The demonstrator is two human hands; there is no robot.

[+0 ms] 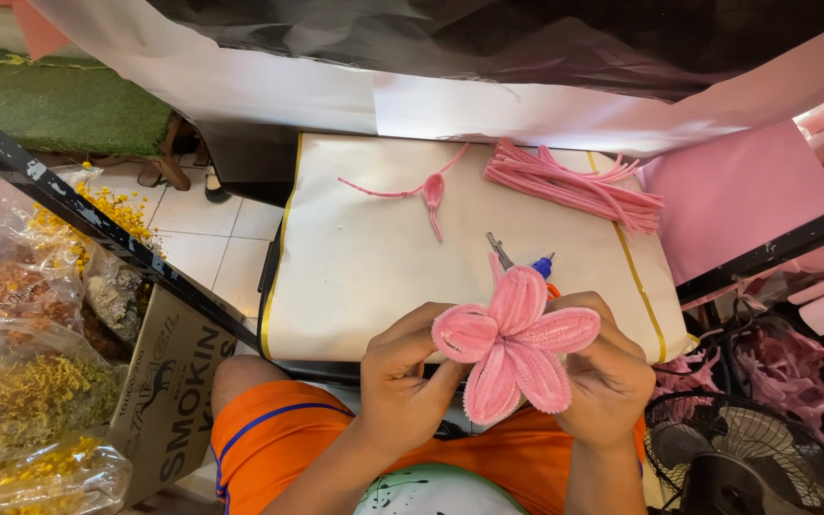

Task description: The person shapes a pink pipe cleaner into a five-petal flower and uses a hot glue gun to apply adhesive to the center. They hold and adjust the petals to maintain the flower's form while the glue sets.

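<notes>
A pink fuzzy pipe-cleaner flower (515,343) with several looped petals is held above my lap. My left hand (404,377) pinches its left petal and the base from below. My right hand (605,367) grips the right side behind the petals. On the cream work board (364,267) in front lie a single pink petal with loose stems (428,190), a bundle of pink pipe cleaners (574,186), and pliers with a blue handle (517,257), partly hidden by the flower.
Clear bags of dried yellow and brown flowers (21,381) and a cardboard box (178,381) sit at left behind a black metal bar (97,224). A black fan (736,453) and pink craft pieces (793,367) stand at right. Pink and white sheets (526,105) hang at the back.
</notes>
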